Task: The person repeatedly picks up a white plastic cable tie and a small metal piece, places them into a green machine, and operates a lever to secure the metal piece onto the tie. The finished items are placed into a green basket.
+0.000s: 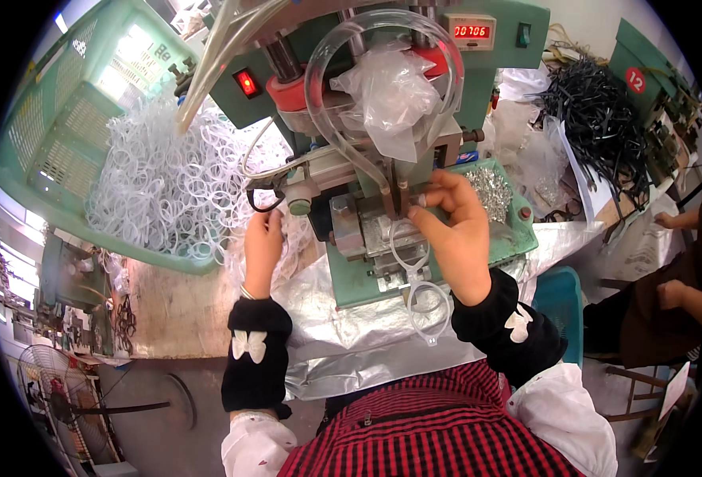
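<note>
A clear plastic eyeglass frame [428,300] with two round rims hangs at the front of a green bench press [349,292]. My right hand [456,238] pinches it at its upper end, just below the press head and beside the metal fixture [371,230]. My left hand [262,248] is at the near edge of a heap of clear eyeglass frames [168,175], left of the fixture. Its fingers point away from me and are drawn together; what is in them, if anything, is hidden.
A large tilted green basket [57,187] holds the heap. Right of the press are a green tray [518,241] of small metal parts and a pile of black strips [597,111]. A clear hose [313,83] loops before the press. Another person's hand [672,294] shows at far right.
</note>
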The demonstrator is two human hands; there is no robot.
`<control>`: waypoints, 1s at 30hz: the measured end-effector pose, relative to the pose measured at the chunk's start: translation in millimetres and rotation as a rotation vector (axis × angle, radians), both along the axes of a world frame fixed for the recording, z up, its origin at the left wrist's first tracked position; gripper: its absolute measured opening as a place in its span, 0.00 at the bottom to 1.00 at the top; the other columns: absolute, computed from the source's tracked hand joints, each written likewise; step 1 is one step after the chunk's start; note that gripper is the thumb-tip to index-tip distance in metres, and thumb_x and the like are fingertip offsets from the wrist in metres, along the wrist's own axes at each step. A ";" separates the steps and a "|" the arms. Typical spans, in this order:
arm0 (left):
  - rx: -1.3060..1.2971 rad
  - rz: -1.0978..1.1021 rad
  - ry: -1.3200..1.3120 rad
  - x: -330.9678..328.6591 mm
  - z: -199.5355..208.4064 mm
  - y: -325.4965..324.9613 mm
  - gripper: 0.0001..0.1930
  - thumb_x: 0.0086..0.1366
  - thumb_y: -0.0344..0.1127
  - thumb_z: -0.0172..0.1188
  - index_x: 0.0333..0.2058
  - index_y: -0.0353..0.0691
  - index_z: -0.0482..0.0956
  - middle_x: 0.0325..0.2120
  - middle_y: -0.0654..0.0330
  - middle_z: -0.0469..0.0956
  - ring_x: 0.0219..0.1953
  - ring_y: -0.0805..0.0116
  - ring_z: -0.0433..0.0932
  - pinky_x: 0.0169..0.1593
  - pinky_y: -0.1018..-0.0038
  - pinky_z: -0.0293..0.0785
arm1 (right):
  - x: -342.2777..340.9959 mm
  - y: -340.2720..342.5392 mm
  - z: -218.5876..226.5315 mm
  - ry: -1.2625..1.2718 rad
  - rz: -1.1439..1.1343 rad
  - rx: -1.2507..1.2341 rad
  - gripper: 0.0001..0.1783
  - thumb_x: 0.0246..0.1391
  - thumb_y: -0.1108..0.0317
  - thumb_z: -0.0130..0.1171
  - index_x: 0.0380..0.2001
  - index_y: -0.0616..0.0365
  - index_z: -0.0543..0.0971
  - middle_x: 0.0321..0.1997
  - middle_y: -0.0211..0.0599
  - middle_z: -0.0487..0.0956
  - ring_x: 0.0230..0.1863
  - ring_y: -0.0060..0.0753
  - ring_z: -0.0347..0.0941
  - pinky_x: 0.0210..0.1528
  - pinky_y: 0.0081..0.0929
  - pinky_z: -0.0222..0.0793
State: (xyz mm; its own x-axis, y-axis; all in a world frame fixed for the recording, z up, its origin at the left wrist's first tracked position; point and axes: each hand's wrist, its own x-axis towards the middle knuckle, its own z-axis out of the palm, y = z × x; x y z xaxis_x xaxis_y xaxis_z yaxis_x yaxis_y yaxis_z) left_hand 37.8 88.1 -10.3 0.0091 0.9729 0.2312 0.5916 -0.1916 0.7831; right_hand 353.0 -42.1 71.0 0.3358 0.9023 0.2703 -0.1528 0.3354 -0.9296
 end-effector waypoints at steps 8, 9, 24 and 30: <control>0.685 0.253 -0.230 57.7 111.8 -74.8 0.09 0.70 0.31 0.59 0.32 0.31 0.73 0.38 0.58 0.75 0.38 0.65 0.78 0.44 0.68 0.81 | -14.6 -12.6 26.6 0.170 0.083 -0.062 0.28 0.51 0.81 0.62 0.57 0.66 0.71 0.45 0.37 0.81 0.45 0.22 0.75 0.52 0.22 0.69; 0.669 0.212 -0.817 74.0 115.7 -103.2 0.11 0.72 0.30 0.54 0.30 0.30 0.74 0.40 0.54 0.75 0.41 0.64 0.79 0.42 0.65 0.82 | -15.7 -23.0 31.1 0.115 0.100 -0.024 0.29 0.52 0.80 0.61 0.59 0.65 0.70 0.54 0.41 0.79 0.51 0.26 0.76 0.57 0.25 0.69; 1.115 -0.776 0.076 149.0 77.9 -118.3 0.08 0.53 0.24 0.62 0.34 0.35 0.78 0.41 0.51 0.83 0.36 0.50 0.82 0.43 0.55 0.85 | 110.5 -44.5 -68.9 -1.038 -0.365 -0.359 0.20 0.50 0.71 0.66 0.49 0.60 0.79 0.39 0.42 0.80 0.40 0.41 0.77 0.46 0.34 0.72; 0.852 -0.643 0.034 142.0 71.4 -155.0 0.15 0.51 0.26 0.67 0.40 0.36 0.79 0.46 0.50 0.82 0.42 0.50 0.82 0.51 0.53 0.81 | 96.9 -0.1 -78.2 -1.277 -0.480 -0.168 0.08 0.49 0.68 0.66 0.35 0.56 0.81 0.34 0.40 0.79 0.40 0.50 0.73 0.42 0.43 0.68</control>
